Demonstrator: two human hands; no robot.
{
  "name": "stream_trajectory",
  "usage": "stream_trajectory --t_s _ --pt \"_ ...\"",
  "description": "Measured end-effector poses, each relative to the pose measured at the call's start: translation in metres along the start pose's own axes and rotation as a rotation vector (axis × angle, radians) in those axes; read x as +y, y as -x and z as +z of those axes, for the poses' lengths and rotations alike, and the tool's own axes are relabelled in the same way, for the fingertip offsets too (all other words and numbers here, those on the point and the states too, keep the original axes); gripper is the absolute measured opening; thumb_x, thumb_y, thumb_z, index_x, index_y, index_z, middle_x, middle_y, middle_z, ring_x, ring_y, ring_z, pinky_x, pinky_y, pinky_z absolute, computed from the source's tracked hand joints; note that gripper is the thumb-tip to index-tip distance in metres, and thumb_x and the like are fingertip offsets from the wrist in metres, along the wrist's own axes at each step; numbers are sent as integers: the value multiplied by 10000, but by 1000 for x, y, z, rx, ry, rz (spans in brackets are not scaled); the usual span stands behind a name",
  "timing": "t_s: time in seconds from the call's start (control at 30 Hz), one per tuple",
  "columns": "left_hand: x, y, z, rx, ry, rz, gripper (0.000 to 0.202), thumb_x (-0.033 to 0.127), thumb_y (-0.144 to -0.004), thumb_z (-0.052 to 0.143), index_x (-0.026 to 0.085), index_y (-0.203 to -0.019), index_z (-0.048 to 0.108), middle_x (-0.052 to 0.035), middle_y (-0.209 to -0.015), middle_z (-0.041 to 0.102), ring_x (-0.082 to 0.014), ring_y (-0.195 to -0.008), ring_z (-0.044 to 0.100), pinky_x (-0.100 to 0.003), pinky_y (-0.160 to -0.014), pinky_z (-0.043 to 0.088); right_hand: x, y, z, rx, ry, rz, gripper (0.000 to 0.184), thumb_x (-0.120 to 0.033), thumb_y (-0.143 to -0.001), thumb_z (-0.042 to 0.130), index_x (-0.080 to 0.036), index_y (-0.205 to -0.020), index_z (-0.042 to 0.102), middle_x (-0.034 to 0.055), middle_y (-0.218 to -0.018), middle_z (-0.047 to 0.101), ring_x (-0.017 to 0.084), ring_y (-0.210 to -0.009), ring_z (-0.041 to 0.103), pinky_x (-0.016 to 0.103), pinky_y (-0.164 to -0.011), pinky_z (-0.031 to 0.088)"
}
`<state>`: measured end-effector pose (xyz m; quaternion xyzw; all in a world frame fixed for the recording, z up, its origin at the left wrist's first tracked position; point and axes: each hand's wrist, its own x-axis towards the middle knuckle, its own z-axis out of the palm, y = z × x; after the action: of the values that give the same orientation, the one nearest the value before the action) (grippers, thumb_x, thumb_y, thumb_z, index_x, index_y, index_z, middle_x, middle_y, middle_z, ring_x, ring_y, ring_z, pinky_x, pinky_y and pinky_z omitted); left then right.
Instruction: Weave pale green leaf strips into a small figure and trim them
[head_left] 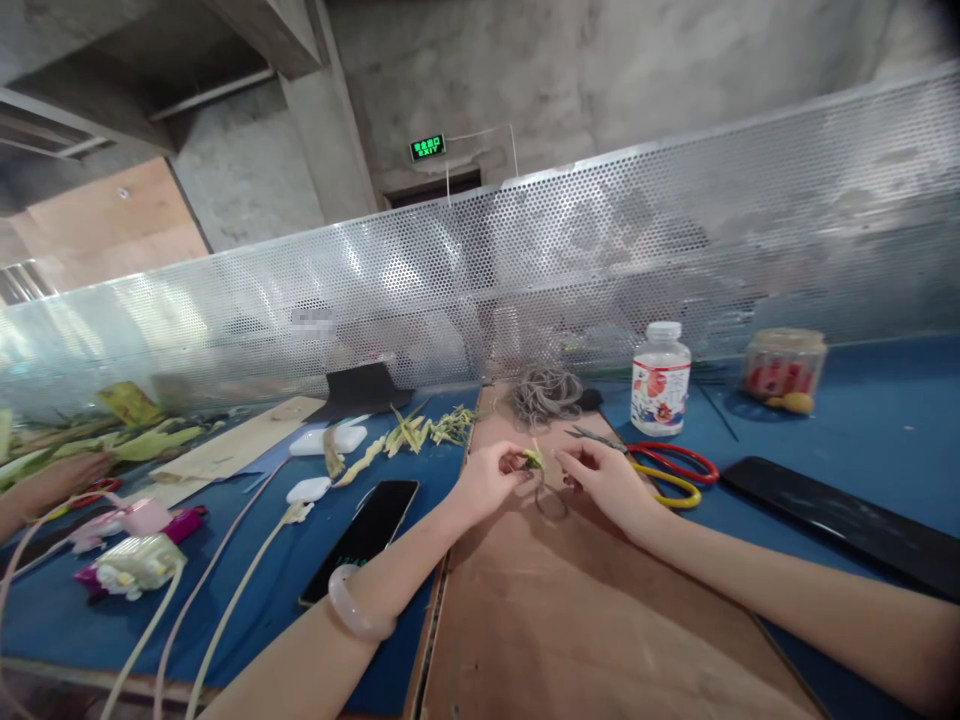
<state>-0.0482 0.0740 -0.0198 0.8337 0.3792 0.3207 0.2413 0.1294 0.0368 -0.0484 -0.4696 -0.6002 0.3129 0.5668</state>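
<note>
My left hand (489, 478) and my right hand (609, 477) meet over a brown board (570, 620), fingers pinched on a small yellow-green leaf piece (535, 460) held between them. A thin loop of string (551, 498) hangs from it onto the board. A pale bangle (357, 610) sits on my left wrist.
Red and yellow-handled scissors (664, 470), a white-capped bottle (660, 380), a jar (784, 368) and a coil of string (545, 393) lie behind. A phone (362, 538) lies left, a dark tablet (840, 520) right. Leaf scraps (420, 430) and another person's hand (56, 480) are at left.
</note>
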Motion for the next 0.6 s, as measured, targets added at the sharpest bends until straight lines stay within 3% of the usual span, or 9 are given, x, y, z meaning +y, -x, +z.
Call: stream_trajectory --t_s 0.13,0.23,0.3,0.37,0.47,0.6 --pt "-15 -2 2 69 -129 3 324 244 -717 594 157 -1022 529 -44 -847 606 -162 -754 575 -309 -719 460 0 -1 0 14 23 15 260 -430 -756 532 -175 -720 567 -11 -566 513 126 -510 463 263 -513 371" --pt "-20 -3 2 219 -225 72 420 236 -701 610 136 -1080 459 -95 -992 551 -202 -922 541 -369 -833 424 0 0 1 -1 36 17 253 -421 -756 530 -173 -721 568 -10 -575 524 127 -517 474 259 -515 374" --pt "-17 -1 2 259 -286 107 427 233 -714 595 141 -1100 437 -115 -1073 518 -220 -1008 505 -395 -887 387 0 1 1 -15 53 21 251 -415 -751 534 -168 -721 569 -5 -591 547 130 -532 487 257 -524 382" --pt "-14 1 2 219 -325 90 429 260 -721 592 138 -1102 439 -126 -1089 522 -235 -1030 497 -401 -896 378 -2 2 1 -21 66 17 254 -413 -754 529 -165 -726 571 1 -617 572 133 -550 501 253 -531 387" --pt "-14 3 2 66 -295 20 451 309 -690 629 137 -1075 471 -106 -980 585 -240 -952 544 -380 -839 416 -3 3 2 -53 68 10 261 -414 -765 513 -164 -712 568 1 -619 583 131 -550 503 246 -524 386" --pt "-21 -1 0 -30 -126 1 446 186 -695 598 160 -1116 453 -52 -877 623 -185 -839 592 -319 -780 455 -3 3 3 -67 70 35 269 -418 -762 514 -164 -686 555 -14 -563 548 120 -502 476 237 -480 363"
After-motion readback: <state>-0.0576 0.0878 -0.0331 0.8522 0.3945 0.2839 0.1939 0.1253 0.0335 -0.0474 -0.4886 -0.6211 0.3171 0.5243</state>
